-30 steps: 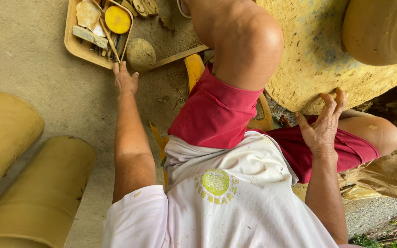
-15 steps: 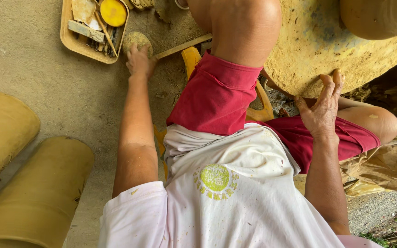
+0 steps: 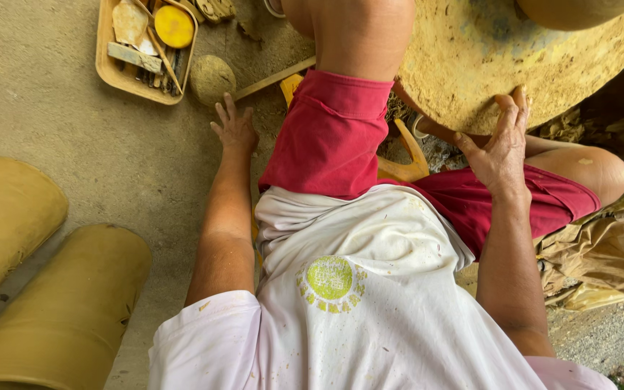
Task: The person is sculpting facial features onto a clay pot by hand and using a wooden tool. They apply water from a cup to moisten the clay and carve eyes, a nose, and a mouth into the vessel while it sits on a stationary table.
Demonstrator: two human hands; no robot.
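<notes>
Bare concrete floor (image 3: 59,137) lies open to the left of the left hand (image 3: 235,130), between the tool tray (image 3: 146,47) above and the two clay cylinders (image 3: 45,274) below. Just ahead of its fingers sit a round clay lump (image 3: 212,78) and a wooden stick (image 3: 276,77), closing the way forward. The red-shorted thigh (image 3: 330,133) blocks its right side. The right hand (image 3: 503,148) rests on the rim of the clay-caked wheel (image 3: 514,58), hemmed between the wheel and the right leg (image 3: 579,170).
</notes>
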